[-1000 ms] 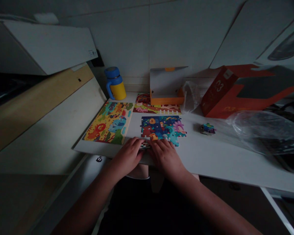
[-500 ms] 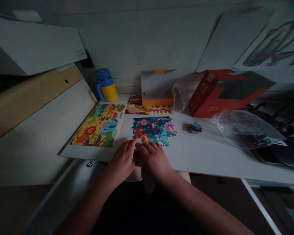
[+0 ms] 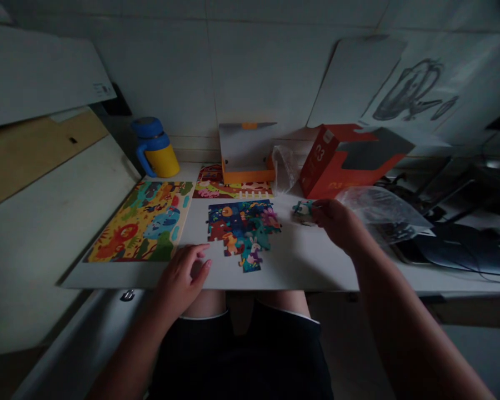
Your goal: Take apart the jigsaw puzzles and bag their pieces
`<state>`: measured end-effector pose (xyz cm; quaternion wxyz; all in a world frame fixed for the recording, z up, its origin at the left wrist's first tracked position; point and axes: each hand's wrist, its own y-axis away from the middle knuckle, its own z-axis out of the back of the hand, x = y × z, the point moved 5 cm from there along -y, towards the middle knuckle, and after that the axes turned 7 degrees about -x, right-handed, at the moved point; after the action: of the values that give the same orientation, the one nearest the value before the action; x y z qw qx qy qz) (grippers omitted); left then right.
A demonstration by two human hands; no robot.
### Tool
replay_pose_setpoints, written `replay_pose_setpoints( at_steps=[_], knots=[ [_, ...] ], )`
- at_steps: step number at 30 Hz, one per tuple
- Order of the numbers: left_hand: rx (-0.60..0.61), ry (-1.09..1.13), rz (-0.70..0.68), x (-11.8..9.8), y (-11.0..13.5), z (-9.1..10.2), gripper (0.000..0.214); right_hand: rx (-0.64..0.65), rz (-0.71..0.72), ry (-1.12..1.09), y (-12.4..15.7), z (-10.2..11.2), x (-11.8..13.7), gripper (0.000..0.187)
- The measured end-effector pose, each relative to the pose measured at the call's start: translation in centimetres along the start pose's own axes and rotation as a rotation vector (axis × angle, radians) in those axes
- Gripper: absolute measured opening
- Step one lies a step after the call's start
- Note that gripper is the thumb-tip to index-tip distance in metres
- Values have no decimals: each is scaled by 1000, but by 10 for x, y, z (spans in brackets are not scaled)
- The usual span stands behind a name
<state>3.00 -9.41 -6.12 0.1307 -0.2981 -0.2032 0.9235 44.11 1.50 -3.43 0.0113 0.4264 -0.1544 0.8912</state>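
A partly joined jigsaw puzzle (image 3: 241, 228) with dark blue ground and cartoon animals lies on the white table, its lower edge uneven. My left hand (image 3: 187, 272) rests at the table's front edge, left of the puzzle, fingers apart and nothing in them. To the right of the puzzle is a small pile of loose puzzle pieces (image 3: 302, 219). My right hand (image 3: 335, 222) reaches over to that pile, thumb and fingers pinched on a puzzle piece (image 3: 303, 208) at its top. The fingertips are partly hidden by the hand.
A yellow animal picture board (image 3: 139, 222) lies at the left, with a blue and yellow mug (image 3: 155, 150) behind it. An open orange box (image 3: 248, 175) stands on a red farm picture (image 3: 210, 189). Further right are a red carton (image 3: 345, 161) and a clear plastic bag (image 3: 383, 214).
My hands were together at the puzzle's lower edge. The right has moved right to the pile and pinches a piece; the left has drawn away, open. The view has shifted right.
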Motion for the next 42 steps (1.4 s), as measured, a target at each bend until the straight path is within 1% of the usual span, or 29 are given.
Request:
replay_pose_setpoints(
  at_steps=[2,5,10,14,20,26,29,32,36,38,40,42],
  knots=[
    [-7,-19,-7,1,-1,-3,27,19,-61,-39,-12,11,-24,40],
    [-32,-43,-25,1,-3,-7,25,49,-123,-81,-19,17,-42,45],
    [-44,-35,-54,1,-2,-8,23,93,-165,-80,-23,17,-51,49],
    [-46,-21,-48,1,-4,-5,22,119,-181,-43,-26,16,-56,43],
    [-34,-16,-43,0,-3,-5,21,103,-130,113,-30,13,-60,33],
    [-42,-2,-24,1,-3,-5,20,31,12,325,-31,13,-53,26],
    [-46,4,-30,0,-3,-5,20,-1,69,385,-28,14,-47,26],
    [-40,-6,-32,1,-2,-5,20,-81,174,457,-23,19,-32,25],
    [-44,-11,-36,0,-3,-5,20,-198,289,523,-10,25,2,26],
    [-53,-11,-37,-1,-3,-4,21,-239,334,523,0,22,24,26],
    [-56,-9,-42,-2,-4,-3,20,-225,393,468,15,12,45,25],
    [-50,-1,-59,-5,-3,-3,20,-118,506,394,33,-7,64,23]
  ],
)
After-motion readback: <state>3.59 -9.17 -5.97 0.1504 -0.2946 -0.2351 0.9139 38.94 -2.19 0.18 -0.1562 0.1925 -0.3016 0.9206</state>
